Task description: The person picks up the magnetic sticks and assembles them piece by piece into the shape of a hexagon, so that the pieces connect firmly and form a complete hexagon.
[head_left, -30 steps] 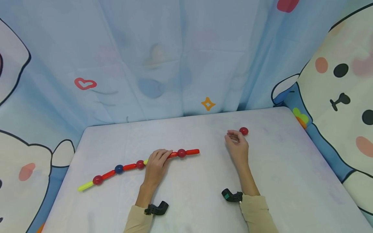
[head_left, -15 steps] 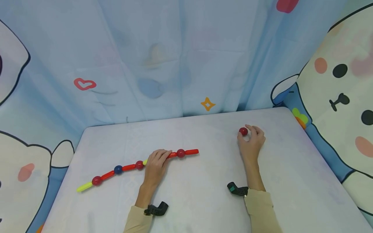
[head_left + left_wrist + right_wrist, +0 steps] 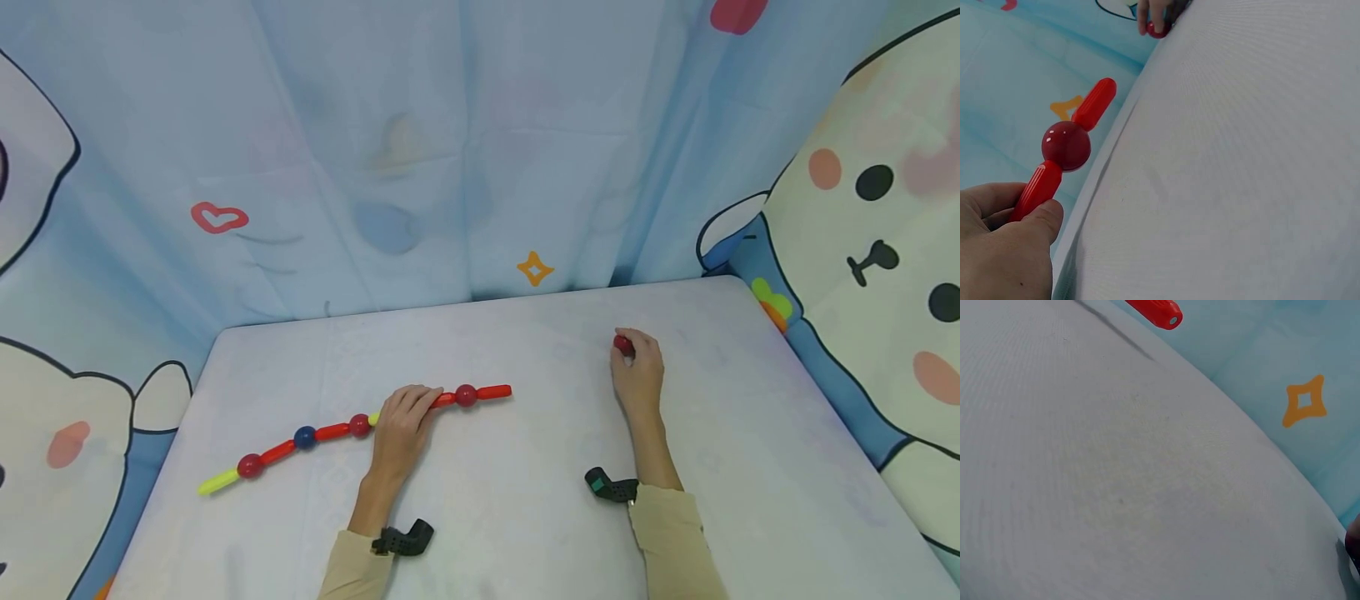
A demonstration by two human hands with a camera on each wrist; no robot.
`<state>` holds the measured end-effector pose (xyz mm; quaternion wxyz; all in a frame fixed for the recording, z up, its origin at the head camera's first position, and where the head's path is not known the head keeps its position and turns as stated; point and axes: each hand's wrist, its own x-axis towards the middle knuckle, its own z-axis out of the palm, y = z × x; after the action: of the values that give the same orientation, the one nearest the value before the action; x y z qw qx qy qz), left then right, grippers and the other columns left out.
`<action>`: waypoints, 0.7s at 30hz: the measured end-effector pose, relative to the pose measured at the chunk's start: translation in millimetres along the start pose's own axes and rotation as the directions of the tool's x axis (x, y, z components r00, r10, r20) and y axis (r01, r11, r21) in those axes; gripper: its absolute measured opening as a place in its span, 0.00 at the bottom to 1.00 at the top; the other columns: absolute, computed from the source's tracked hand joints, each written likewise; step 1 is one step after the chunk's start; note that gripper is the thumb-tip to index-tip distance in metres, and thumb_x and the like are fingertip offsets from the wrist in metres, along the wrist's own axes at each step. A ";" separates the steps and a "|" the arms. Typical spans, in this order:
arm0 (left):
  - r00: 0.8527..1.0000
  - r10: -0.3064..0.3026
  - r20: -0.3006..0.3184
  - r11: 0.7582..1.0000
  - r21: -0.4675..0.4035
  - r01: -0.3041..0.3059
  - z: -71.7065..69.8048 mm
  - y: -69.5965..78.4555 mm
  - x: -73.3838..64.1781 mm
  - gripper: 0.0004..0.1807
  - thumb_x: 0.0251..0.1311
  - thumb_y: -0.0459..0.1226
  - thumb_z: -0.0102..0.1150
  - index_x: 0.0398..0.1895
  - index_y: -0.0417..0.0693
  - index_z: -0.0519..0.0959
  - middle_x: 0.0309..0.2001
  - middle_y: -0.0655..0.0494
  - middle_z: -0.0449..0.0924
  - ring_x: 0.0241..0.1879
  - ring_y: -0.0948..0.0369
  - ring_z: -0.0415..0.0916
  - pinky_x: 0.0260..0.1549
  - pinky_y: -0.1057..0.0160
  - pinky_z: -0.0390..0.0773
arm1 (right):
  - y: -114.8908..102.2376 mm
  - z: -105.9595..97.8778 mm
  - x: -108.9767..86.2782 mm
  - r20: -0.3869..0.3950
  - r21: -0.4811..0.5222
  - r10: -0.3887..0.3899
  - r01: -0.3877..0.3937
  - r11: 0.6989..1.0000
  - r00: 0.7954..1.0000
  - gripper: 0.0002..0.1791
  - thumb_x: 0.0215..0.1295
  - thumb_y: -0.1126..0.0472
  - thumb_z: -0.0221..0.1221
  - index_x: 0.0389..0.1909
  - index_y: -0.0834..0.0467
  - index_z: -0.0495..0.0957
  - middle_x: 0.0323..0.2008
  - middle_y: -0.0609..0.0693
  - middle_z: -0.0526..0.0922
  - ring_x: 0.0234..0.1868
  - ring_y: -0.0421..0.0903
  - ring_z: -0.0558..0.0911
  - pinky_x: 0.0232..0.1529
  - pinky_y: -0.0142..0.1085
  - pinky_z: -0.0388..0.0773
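A jointed chain of red and yellow-green rods with red and blue balls between them slants across the table in the head view. My left hand grips it right of its middle, hiding a short stretch. In the left wrist view, thumb and fingers pinch a red rod, beyond which come a dark red ball and an end rod. Farther right, my right hand pinches a loose red ball between thumb and fingers. Only that ball's edge shows in the right wrist view, where the chain's end rod appears at the top.
A white-covered table carries everything. Behind it hangs a pale blue curtain with printed shapes, and cartoon prints flank both sides. Black cameras are strapped to the wrists, among them the left one.
My right hand has gone from beside the loose red ball to around it and now pinches it; the ball has shifted slightly left. The left hand and chain look still.
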<state>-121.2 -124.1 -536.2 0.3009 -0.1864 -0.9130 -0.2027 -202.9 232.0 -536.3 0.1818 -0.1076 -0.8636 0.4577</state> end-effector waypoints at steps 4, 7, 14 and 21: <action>1.000 -0.008 0.011 1.000 -0.002 0.008 -0.3 0.0 -0.4 0.20 0.52 0.34 0.71 0.51 0.52 0.83 0.43 0.56 0.84 0.48 0.57 0.78 0.52 0.58 0.80 | -3.7 0.3 -2.5 0.030 0.049 0.041 -0.042 0.998 0.999 0.19 0.69 0.65 0.54 0.60 0.60 0.73 0.62 0.62 0.71 0.64 0.59 0.71 0.66 0.52 0.69; 1.000 -0.007 0.000 1.000 -0.011 0.007 0.3 0.2 -0.1 0.20 0.52 0.34 0.71 0.51 0.51 0.83 0.43 0.56 0.84 0.49 0.57 0.77 0.53 0.57 0.80 | -9.8 -0.6 -6.4 0.130 0.133 0.054 -0.072 0.988 0.990 0.20 0.69 0.60 0.56 0.61 0.56 0.73 0.63 0.58 0.73 0.63 0.55 0.73 0.64 0.50 0.72; 1.000 -0.014 -0.022 1.000 0.001 0.014 1.2 -0.5 2.4 0.20 0.52 0.33 0.71 0.51 0.51 0.83 0.44 0.55 0.84 0.51 0.57 0.76 0.53 0.57 0.79 | -27.2 14.9 -20.8 0.549 0.240 -0.117 -0.022 0.970 0.828 0.25 0.65 0.48 0.61 0.59 0.52 0.73 0.60 0.55 0.75 0.62 0.56 0.76 0.63 0.51 0.74; 1.000 -0.027 -0.009 1.000 0.015 0.028 -1.5 -1.9 0.9 0.20 0.53 0.34 0.70 0.51 0.52 0.83 0.44 0.56 0.84 0.51 0.57 0.76 0.53 0.57 0.79 | -45.7 31.2 -35.5 0.669 0.299 -0.203 -0.009 0.954 0.715 0.19 0.64 0.53 0.63 0.55 0.51 0.76 0.56 0.53 0.78 0.59 0.52 0.78 0.58 0.41 0.79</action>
<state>-122.1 -126.3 -535.0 0.3034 -0.1706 -0.9158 -0.2005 -184.4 170.5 -522.1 -0.1169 0.1443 -0.7990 0.5720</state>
